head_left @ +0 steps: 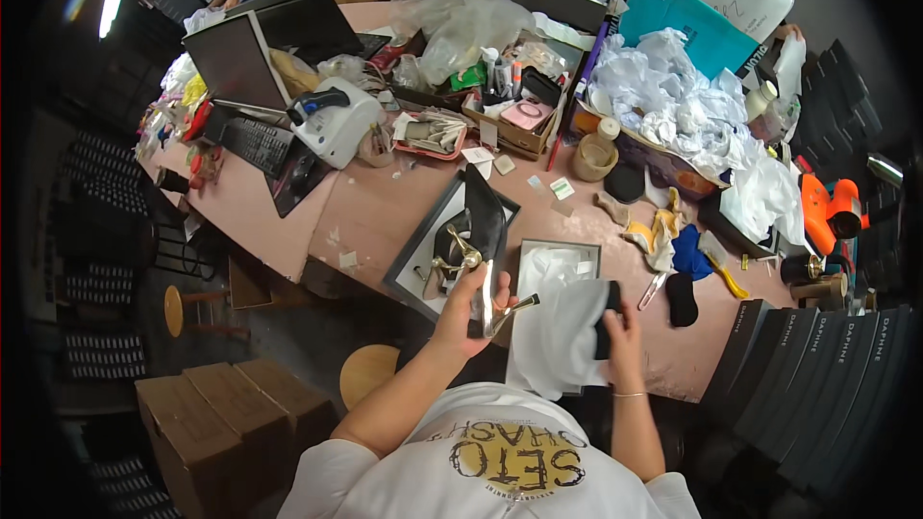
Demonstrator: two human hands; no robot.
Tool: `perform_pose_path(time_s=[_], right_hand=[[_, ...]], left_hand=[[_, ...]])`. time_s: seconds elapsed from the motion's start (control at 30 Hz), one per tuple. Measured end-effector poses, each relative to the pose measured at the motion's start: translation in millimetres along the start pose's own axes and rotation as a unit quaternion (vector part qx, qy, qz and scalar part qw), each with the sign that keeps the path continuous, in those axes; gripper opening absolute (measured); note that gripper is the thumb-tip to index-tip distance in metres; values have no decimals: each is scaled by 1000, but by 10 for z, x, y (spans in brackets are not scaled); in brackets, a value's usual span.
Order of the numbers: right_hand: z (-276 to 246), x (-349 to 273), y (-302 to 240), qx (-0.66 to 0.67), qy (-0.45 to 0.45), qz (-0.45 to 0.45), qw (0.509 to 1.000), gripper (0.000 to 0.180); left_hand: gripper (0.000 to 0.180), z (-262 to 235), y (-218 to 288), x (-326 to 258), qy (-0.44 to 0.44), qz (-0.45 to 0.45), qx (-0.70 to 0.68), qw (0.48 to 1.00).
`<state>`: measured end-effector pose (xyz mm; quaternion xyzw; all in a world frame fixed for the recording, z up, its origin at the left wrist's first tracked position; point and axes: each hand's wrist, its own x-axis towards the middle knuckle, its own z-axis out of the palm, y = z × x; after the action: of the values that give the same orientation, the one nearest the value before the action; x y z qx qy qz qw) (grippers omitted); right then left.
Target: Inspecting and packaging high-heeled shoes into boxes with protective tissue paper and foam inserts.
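Note:
My left hand (464,315) is closed around a black and gold high-heeled shoe (486,221), held tilted with its slim heel toward my right hand. Behind it lies an open dark-edged shoebox part (409,264); the shoe hides much of its inside. My right hand (625,338) grips a small black pad or cloth (606,327), partly covered by its fingers. White tissue paper (553,336) spreads beside that hand, over a second grey-edged box (529,255). Whether the fingers also hold the tissue, I cannot tell.
Crumpled white paper (663,86) fills a box at the back right. Stained cloths (659,235) and a yellow-handled brush (726,274) lie right of my hands. Stacked dark shoeboxes (817,375) stand at the near right. A label printer (336,120) and monitor (236,62) occupy the left.

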<state>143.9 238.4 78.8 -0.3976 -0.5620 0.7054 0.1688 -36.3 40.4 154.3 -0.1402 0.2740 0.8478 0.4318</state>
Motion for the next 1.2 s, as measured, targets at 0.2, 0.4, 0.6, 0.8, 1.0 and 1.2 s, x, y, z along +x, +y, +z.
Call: perform_pose_path(time_s=[0.2, 0.4, 0.6, 0.8, 1.0, 1.2], right_hand=[[1027, 88, 1173, -259, -12, -60, 964, 46], [511, -429, -332, -91, -38, -205, 974, 33], [1309, -915, -927, -334, -116, -472, 808, 34], [1003, -1115, -599, -263, -189, -471, 820, 41], [1249, -877, -864, -251, -118, -519, 808, 40], [863, -978, -600, -222, -95, -410, 879, 39]], left_hand=[[31, 53, -113, -363, -35, -21, 31, 999], [34, -74, -119, -402, -30, 76, 104, 991], [31, 31, -355, -413, 90, 79, 43, 992], [49, 339, 100, -318, 24, 128, 30, 991], [33, 148, -22, -257, 14, 25, 8, 1000], [31, 364, 146, -437, -55, 33, -33, 997]])
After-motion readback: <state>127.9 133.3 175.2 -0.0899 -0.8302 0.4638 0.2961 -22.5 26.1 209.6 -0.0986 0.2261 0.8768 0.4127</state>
